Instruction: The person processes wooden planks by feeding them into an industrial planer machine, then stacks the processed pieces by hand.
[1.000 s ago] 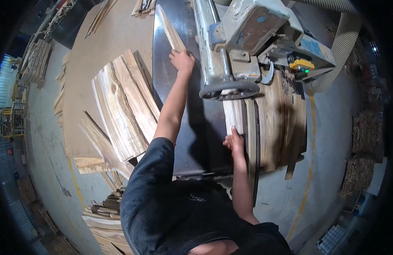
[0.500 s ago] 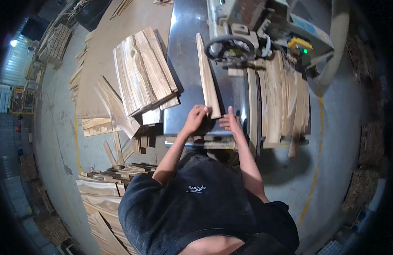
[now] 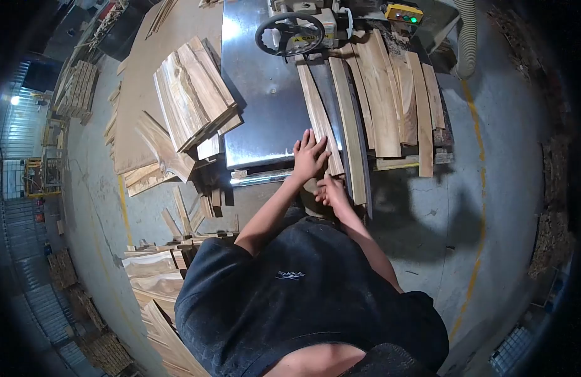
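A long, narrow wooden strip (image 3: 315, 103) lies on the shiny metal machine table (image 3: 259, 116), its far end under the machine head by the black handwheel (image 3: 290, 34). My left hand (image 3: 310, 158) rests on the strip near its close end, palm down with fingers spread. Just behind it, my right hand (image 3: 332, 191) is right at the strip's near end, its fingers loosely bent and apart. Along the right of the strip runs a straight wooden guide bar (image 3: 348, 125) with a dark edge.
Stacked boards (image 3: 191, 94) lie to the left, partly over the metal table. More boards (image 3: 381, 94) are on the right side of the machine. A yellow control box (image 3: 404, 13) and a ribbed hose (image 3: 466, 38) stand at the back right. Rough planks (image 3: 153, 267) are piled low at left.
The strip has shifted right against the guide bar, with its far end now under the machine head. My left hand has flattened onto it; my right hand moved to its near end. The view has shifted.
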A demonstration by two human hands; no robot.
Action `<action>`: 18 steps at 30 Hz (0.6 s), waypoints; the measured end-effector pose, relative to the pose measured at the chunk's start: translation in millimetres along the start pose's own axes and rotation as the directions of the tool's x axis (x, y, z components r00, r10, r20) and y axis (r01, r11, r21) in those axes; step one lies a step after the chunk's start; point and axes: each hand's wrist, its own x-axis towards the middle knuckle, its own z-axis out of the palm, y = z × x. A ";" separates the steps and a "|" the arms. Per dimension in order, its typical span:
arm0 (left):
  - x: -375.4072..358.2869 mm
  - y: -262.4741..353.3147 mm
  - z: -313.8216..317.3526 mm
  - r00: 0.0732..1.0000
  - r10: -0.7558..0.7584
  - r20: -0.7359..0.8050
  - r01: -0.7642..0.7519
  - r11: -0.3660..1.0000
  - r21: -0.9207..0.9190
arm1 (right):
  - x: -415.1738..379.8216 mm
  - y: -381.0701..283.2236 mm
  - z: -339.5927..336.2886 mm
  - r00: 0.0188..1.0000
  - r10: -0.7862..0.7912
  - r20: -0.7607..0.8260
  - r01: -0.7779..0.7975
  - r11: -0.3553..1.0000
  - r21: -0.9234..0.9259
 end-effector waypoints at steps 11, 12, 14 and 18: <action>65.1 -31.0 -40.4 0.982 0.179 0.062 -0.169 0.977 -0.133 | 43.6 -57.5 16.6 0.971 0.113 -0.212 -0.101 0.993 0.069; 67.5 -32.5 -38.7 0.972 0.233 0.023 -0.227 0.964 -0.138 | 38.1 -59.8 17.6 0.968 0.135 -0.212 -0.124 0.990 0.064; 76.2 -36.2 -37.0 0.970 0.241 0.030 -0.230 0.951 -0.209 | 37.5 -63.4 22.0 0.961 0.164 -0.221 -0.148 0.985 0.089; 112.5 -45.8 -39.9 0.982 0.188 -0.014 -0.184 0.942 -0.282 | 71.7 -91.9 32.5 0.935 0.160 -0.316 -0.141 0.987 0.084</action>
